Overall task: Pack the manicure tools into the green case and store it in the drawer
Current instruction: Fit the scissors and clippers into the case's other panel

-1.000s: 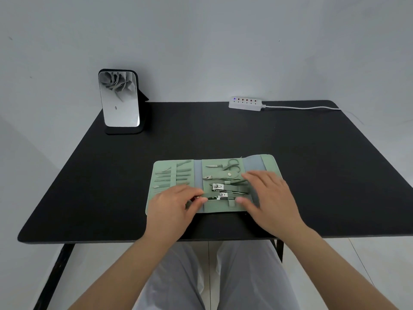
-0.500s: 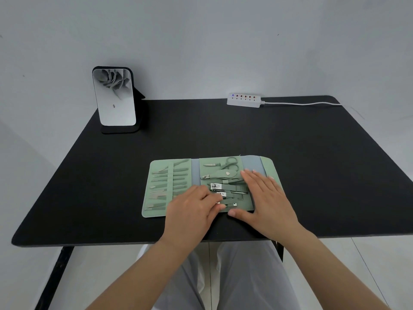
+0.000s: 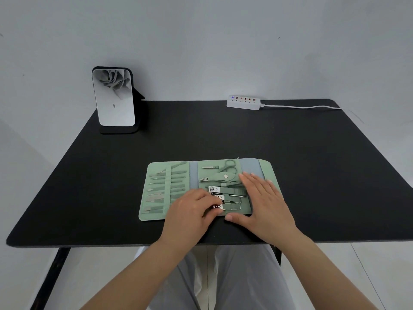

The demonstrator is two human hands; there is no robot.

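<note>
The green case [image 3: 156, 211] lies unfolded flat near the table's front edge. Slim green-handled tools [image 3: 176, 180] fill its left panel. Scissors [image 3: 228, 166], nippers [image 3: 220, 176] and nail clippers [image 3: 225, 190] sit in the middle panel. My left hand [image 3: 190, 212] rests on the case's lower middle, fingertips pinched on the head of the lowest nail clipper [image 3: 231, 206]. My right hand [image 3: 266, 202] lies flat with fingers spread on the right flap, pressing it down. No drawer is in view.
A small standing mirror [image 3: 114, 99] is at the table's back left. A white power strip [image 3: 243, 102] with its cable lies at the back edge. The black table [image 3: 312, 164] ends just before my knees.
My left hand has slid right from the left panel's edge onto the lowest nail clipper. My right hand has stayed on the right flap. The view has tilted slightly.
</note>
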